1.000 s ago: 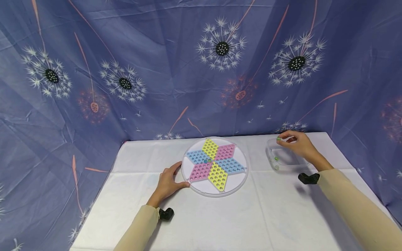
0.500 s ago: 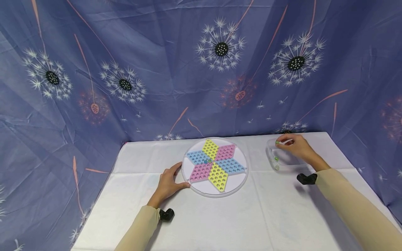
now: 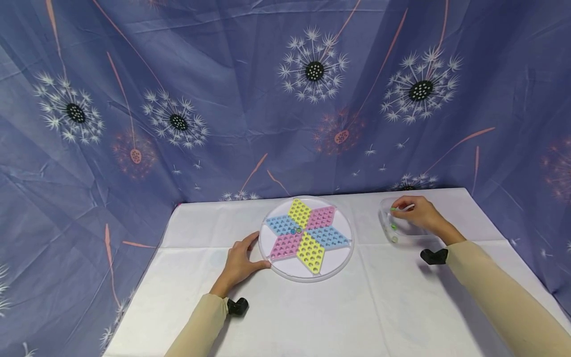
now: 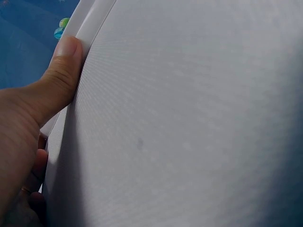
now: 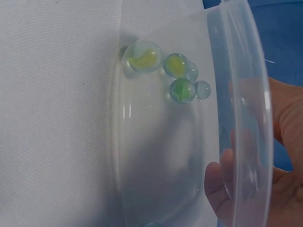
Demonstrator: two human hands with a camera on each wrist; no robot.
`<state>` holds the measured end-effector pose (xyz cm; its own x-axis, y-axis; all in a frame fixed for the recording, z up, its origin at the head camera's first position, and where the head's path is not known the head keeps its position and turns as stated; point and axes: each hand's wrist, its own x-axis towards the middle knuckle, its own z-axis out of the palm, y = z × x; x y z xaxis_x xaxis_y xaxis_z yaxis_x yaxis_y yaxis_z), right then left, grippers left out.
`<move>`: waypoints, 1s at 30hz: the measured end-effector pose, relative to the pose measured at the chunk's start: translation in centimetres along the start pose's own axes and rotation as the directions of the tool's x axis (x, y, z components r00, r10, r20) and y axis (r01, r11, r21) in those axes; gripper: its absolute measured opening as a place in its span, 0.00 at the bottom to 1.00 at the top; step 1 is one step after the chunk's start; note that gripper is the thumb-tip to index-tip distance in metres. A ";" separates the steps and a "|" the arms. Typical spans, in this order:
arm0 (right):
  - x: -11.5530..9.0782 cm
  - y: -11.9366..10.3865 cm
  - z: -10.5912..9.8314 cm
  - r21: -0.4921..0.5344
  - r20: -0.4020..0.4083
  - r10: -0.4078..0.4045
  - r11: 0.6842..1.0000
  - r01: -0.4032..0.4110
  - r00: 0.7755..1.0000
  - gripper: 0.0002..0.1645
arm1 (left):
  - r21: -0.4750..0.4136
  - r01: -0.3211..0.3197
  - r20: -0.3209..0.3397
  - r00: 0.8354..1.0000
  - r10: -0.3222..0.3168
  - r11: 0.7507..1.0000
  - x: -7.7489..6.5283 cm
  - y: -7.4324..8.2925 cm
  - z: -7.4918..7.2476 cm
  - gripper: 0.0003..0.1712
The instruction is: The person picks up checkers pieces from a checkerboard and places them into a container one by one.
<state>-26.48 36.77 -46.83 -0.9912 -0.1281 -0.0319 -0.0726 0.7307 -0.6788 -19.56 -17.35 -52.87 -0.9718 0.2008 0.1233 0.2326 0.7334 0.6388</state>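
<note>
My left hand (image 3: pixel 238 261) lies at the left edge of a round Chinese checkers board (image 3: pixel 340 260). Its thumb and fingers are spread and rest against the rim, and the left wrist view shows the thumb touching it. A blue marble (image 3: pixel 293 231) and a green marble (image 3: pixel 299 230) sit side by side near the middle of the star. My right hand (image 3: pixel 419 213) pinches a green marble (image 3: pixel 393 209) at its fingertips, low over a clear plastic box (image 3: pixel 412 239). In the right wrist view, the box holds a green marble (image 5: pixel 182 91) and yellow marbles (image 5: pixel 143 57); the pinched one cannot be made out.
A white cloth (image 3: pixel 339 312) covers the table. Behind it hangs a blue curtain (image 3: pixel 250 99) with a dandelion print. Black wrist cameras (image 3: pixel 434 256) sit on both forearms. The box stands to the right of the board, apart from it.
My right hand has lowered slightly toward the box, and the pinched green marble has gone down with it. The left hand and the board have stayed in place.
</note>
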 end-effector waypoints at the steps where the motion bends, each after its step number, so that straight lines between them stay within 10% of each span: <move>1: 0.0 0.0 0.0 -0.001 0.000 0.000 1.000 0.000 1.000 0.19 | -0.002 0.000 0.002 1.000 0.000 1.000 0.0 0.0 0.0 0.59; 30: -0.8 -0.3 0.1 -0.015 0.018 -0.026 1.000 0.027 0.999 0.24 | -0.004 -0.014 -0.009 1.000 0.014 1.000 -0.1 0.1 0.0 0.58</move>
<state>-25.69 36.58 -46.71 -0.9868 -0.1594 -0.0274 -0.1005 0.7373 -0.6681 -19.38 -17.29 -52.77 -0.9689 0.2052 0.1385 0.2457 0.7278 0.6402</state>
